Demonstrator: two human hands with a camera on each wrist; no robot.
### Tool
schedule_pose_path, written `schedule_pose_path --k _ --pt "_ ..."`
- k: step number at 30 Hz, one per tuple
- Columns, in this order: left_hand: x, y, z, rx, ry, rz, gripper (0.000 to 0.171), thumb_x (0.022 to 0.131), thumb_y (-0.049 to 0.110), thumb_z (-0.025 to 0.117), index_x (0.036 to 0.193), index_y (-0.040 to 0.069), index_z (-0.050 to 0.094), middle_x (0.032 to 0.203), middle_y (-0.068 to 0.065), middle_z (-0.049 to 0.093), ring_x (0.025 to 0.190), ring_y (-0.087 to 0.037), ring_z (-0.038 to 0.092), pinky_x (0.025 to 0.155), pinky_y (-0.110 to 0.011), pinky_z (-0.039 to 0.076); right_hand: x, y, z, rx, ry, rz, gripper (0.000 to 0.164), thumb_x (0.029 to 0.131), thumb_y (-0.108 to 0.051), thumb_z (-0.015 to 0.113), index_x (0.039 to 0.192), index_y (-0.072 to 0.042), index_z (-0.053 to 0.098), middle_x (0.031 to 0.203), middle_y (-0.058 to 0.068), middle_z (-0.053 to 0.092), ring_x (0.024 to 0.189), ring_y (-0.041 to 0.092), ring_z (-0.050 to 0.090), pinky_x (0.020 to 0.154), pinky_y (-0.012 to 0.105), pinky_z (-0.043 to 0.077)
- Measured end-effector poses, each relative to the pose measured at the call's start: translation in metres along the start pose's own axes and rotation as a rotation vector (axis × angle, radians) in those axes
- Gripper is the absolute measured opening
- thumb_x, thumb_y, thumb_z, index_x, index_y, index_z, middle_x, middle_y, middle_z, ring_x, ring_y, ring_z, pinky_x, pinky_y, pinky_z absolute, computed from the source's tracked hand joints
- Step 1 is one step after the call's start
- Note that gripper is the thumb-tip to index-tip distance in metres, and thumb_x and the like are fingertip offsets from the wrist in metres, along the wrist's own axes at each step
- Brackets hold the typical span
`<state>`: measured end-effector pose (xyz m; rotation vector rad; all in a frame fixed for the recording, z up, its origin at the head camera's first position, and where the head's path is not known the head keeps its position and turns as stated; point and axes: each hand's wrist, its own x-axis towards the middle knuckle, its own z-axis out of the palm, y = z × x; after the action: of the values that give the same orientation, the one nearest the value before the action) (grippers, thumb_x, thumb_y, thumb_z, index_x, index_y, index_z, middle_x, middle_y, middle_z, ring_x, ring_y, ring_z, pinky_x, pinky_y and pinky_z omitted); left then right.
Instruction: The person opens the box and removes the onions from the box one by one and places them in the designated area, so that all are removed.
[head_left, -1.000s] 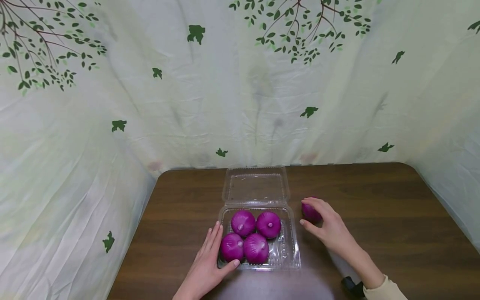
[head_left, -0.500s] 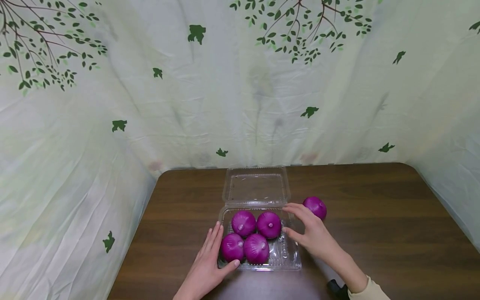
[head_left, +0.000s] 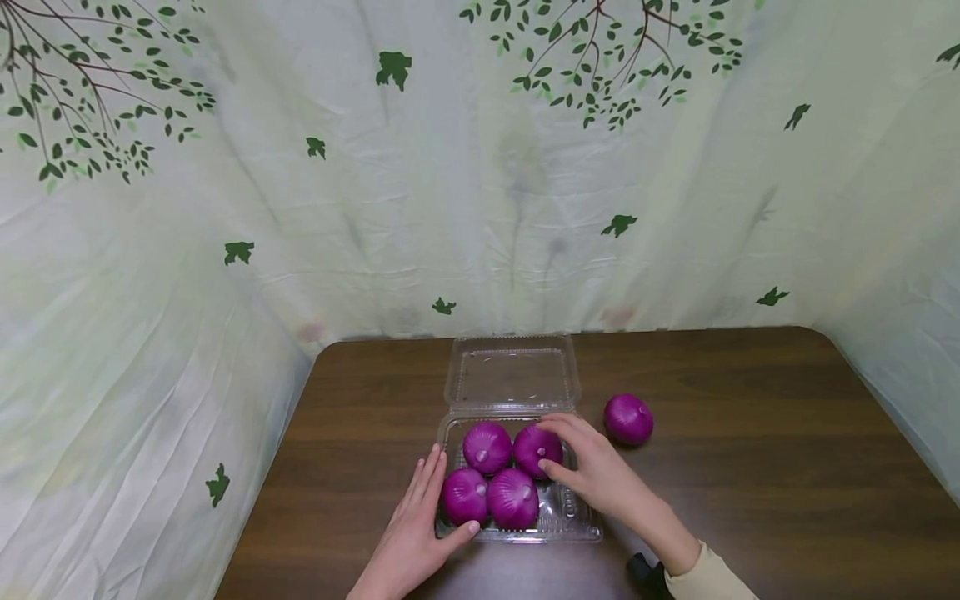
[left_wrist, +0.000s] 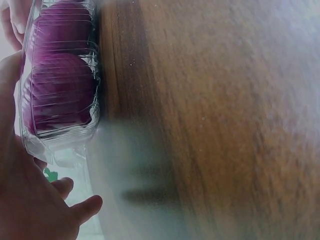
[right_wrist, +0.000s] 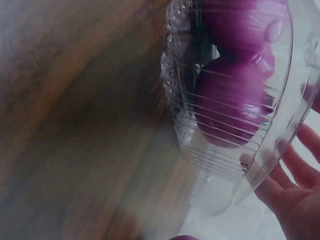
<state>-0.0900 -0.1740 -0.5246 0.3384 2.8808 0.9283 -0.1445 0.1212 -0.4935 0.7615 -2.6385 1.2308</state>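
Purple onions sit two by two in a clear plastic clamshell box (head_left: 579,533): back left (head_left: 487,447), front left (head_left: 465,496), front right (head_left: 513,498), back right (head_left: 529,450). My left hand (head_left: 408,533) lies against the box's left side, fingers straight, its thumb at the front left corner. Over the right rim reaches my right hand (head_left: 600,471); its fingertips and thumb come around the back right onion, without a plain grip. In the right wrist view the right fingers (right_wrist: 302,155) are spread beside the box wall. One more onion (head_left: 628,419) rests on the table, right of the box.
The box's lid (head_left: 513,371) lies folded back towards the rear of the brown wooden table (head_left: 750,467). A pale cloth (head_left: 525,208) printed with leaves and birds hangs behind the table. A black band (head_left: 647,575) is at the right wrist.
My right hand has moved left from the loose onion, over the box rim, to the back right onion. The loose onion stays on the table. The left hand has not moved.
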Motion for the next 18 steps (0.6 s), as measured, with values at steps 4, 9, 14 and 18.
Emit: schedule_pose_path --k 4,9,14,18 --pt "0.000 0.000 0.000 0.006 -0.002 -0.003 0.103 0.082 0.063 0.068 0.159 0.016 0.018 0.165 0.004 0.008 0.149 -0.034 0.010 0.105 -0.070 0.024 0.006 0.001 0.003 -0.047 -0.040 0.003 0.044 0.084 -0.019 0.079 0.125 -0.012 0.064 0.130 0.001 0.058 0.124 0.019 0.052 0.103 0.043 0.043" --pt "-0.001 0.000 0.000 0.007 0.009 0.002 0.103 0.082 0.062 0.069 0.159 0.016 0.019 0.165 0.005 0.007 0.149 -0.033 0.010 0.105 -0.069 0.024 0.013 0.002 0.006 -0.095 -0.111 0.015 0.043 0.084 -0.019 0.079 0.124 -0.011 0.064 0.131 0.006 0.057 0.125 0.024 0.051 0.103 0.046 0.042" --pt "0.000 0.000 0.001 0.002 0.011 0.004 0.103 0.082 0.063 0.068 0.159 0.016 0.019 0.165 0.006 0.007 0.149 -0.033 0.010 0.106 -0.069 0.024 0.016 0.005 0.010 -0.129 -0.154 0.013 0.043 0.085 -0.017 0.078 0.125 -0.011 0.064 0.130 0.007 0.057 0.122 0.026 0.052 0.101 0.045 0.044" --pt "0.000 0.001 0.001 -0.002 0.006 -0.003 0.103 0.082 0.064 0.067 0.159 0.016 0.019 0.165 0.005 0.008 0.149 -0.033 0.010 0.106 -0.069 0.024 0.016 0.007 0.011 -0.143 -0.159 0.023 0.044 0.085 -0.015 0.077 0.127 -0.011 0.063 0.130 0.005 0.056 0.121 0.026 0.052 0.101 0.045 0.044"
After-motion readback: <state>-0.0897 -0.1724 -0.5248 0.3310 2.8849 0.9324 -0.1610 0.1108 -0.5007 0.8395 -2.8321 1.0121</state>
